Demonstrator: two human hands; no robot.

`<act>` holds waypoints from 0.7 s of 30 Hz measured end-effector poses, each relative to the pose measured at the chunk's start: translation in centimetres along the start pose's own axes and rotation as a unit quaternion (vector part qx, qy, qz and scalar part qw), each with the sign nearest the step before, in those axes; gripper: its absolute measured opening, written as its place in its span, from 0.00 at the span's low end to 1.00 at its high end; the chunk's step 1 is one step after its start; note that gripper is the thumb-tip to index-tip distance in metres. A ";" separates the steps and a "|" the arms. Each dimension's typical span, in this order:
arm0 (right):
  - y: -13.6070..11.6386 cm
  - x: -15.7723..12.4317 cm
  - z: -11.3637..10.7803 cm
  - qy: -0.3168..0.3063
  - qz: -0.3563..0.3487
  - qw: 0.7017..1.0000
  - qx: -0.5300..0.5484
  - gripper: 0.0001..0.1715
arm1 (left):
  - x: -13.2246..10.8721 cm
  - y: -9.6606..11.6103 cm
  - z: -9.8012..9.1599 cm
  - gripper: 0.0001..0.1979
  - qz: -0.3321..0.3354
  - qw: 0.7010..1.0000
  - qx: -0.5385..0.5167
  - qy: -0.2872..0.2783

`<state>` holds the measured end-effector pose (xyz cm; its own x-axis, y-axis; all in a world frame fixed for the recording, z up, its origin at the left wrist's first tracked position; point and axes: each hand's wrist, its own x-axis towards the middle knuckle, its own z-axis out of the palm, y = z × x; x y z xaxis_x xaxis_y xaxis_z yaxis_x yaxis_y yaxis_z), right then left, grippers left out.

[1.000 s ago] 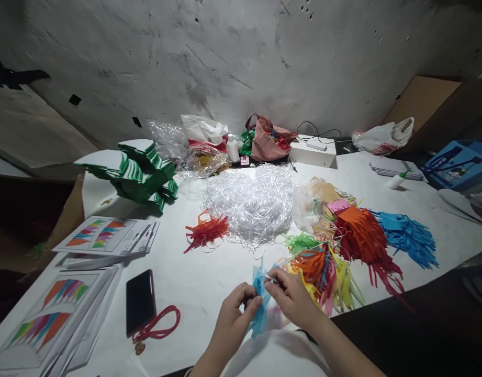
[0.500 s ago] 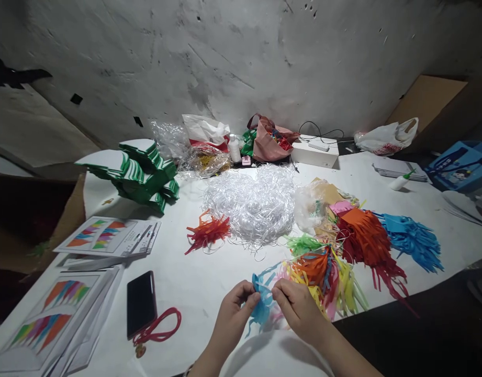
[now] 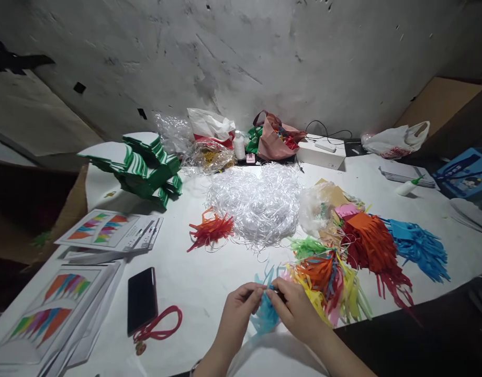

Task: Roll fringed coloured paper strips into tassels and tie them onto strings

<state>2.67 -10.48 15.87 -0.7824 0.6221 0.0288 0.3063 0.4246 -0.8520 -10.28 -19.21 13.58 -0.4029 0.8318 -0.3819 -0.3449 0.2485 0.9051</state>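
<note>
A light-blue paper tassel (image 3: 266, 315) hangs between my two hands, its strips fanned out and blurred. My left hand (image 3: 246, 299) pinches its top from the left, fingertips closed. From the other side my right hand (image 3: 287, 299) grips the same top, thumb and finger pressed together close to the left fingertips. Just right of my hands lies a pile of finished-looking tassels (image 3: 319, 272) in orange, yellow, pink and green. Beyond my hands spreads a heap of white string (image 3: 258, 204), with a red-orange tassel (image 3: 211, 229) at its left edge.
Fringed red-orange paper (image 3: 368, 235) and blue paper (image 3: 415, 241) lie at right. A phone (image 3: 142, 301) with a red cord, printed cards (image 3: 56, 309) and folded green pieces (image 3: 138, 167) occupy the left. Bags, a white bottle (image 3: 238, 145) and a white box (image 3: 321, 152) line the wall.
My fingertips have come closer together at the tassel's top. The blue strips have shifted and spread, and the whole view has tilted slightly.
</note>
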 end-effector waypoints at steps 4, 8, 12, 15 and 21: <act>1.9 0.0 -0.6 -0.013 0.022 0.997 -0.075 0.17 | 1.1 0.6 -1.4 0.18 0.031 0.998 0.011 0.055; 5.3 -0.1 -2.1 -0.011 0.072 0.970 -0.233 0.06 | 2.5 1.0 -4.1 0.18 0.065 0.982 0.040 0.172; 5.6 1.6 -0.5 -0.008 0.027 0.981 -0.193 0.23 | 3.3 0.6 -4.9 0.16 0.086 0.983 0.057 0.150; 3.7 4.1 2.7 -0.062 0.006 0.996 -0.058 0.26 | 4.2 0.1 -4.7 0.16 0.118 0.991 0.053 0.034; 3.8 7.0 5.6 -0.040 0.075 0.996 0.008 0.29 | 12.0 0.5 -12.5 0.16 0.120 0.952 0.163 0.230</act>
<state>-4.64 -8.18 9.93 -0.7691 0.6235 -0.1406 0.4150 0.3199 -0.8517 -25.88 -15.30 7.08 -0.7908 0.5980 -0.1307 0.0551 0.2822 0.9578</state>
